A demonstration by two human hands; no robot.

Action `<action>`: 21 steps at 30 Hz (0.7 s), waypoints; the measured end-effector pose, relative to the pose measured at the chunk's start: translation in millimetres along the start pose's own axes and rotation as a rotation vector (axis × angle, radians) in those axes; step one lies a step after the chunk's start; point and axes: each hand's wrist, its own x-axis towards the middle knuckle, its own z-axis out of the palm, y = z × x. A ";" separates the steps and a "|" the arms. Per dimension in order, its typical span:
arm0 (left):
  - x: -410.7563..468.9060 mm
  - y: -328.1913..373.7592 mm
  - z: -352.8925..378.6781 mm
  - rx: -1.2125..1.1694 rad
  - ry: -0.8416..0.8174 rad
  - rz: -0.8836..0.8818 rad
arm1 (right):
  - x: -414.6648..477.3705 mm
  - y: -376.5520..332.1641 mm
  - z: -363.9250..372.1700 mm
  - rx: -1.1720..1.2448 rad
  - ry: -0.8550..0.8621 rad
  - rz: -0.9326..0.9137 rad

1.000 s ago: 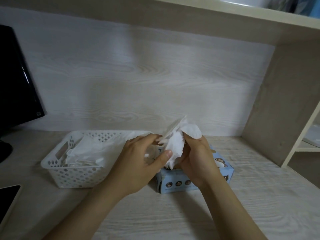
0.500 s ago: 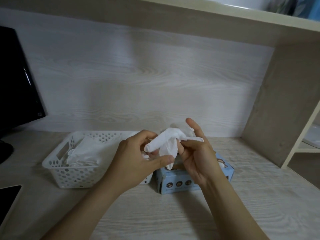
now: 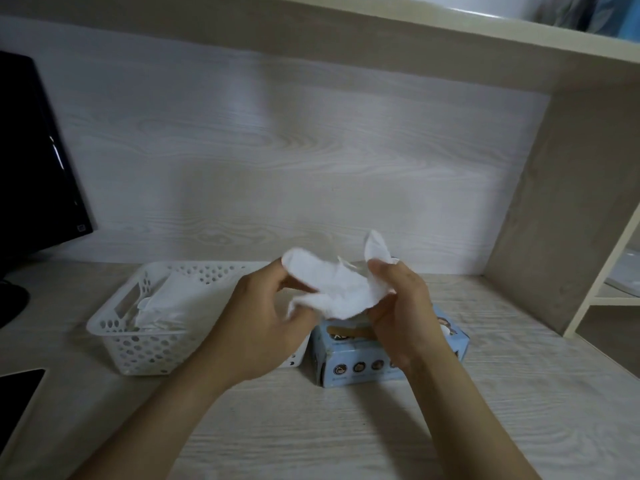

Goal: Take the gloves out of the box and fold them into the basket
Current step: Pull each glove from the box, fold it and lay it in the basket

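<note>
Both hands hold one white glove (image 3: 337, 289) in the air above the light blue glove box (image 3: 356, 362), which sits on the desk. My left hand (image 3: 263, 323) grips the glove's left end. My right hand (image 3: 401, 306) pinches its right end, with a flap sticking up behind the thumb. The glove is stretched between the two hands. Left of the box stands a white perforated basket (image 3: 138, 341) with folded white gloves (image 3: 162, 306) lying inside. My left hand hides the basket's right part.
A black monitor (image 3: 34, 161) stands at the far left and a dark phone or tablet (image 3: 17, 393) lies at the left desk edge. A shelf side panel (image 3: 561, 220) rises on the right, with a shelf board overhead.
The glove was bunched between the hands close together above the box. The hands have moved apart and the glove is now spread out sideways between them.
</note>
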 end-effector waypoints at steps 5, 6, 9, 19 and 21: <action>-2.7 2.1 -0.7 0.007 -0.050 0.083 | -1.6 1.9 0.0 0.003 -0.091 0.002; -2.4 2.7 -0.2 0.009 -0.006 0.075 | -1.4 3.1 0.4 0.004 -0.100 -0.010; 1.3 -1.9 3.2 0.117 0.162 0.082 | -5.0 2.4 3.4 -0.076 -0.117 -0.020; 3.3 -4.3 3.5 0.088 0.206 0.051 | -4.1 3.8 3.6 -0.107 -0.276 0.026; 4.0 -5.4 2.5 0.045 0.248 -0.006 | -3.1 2.9 2.4 -0.068 -0.267 0.047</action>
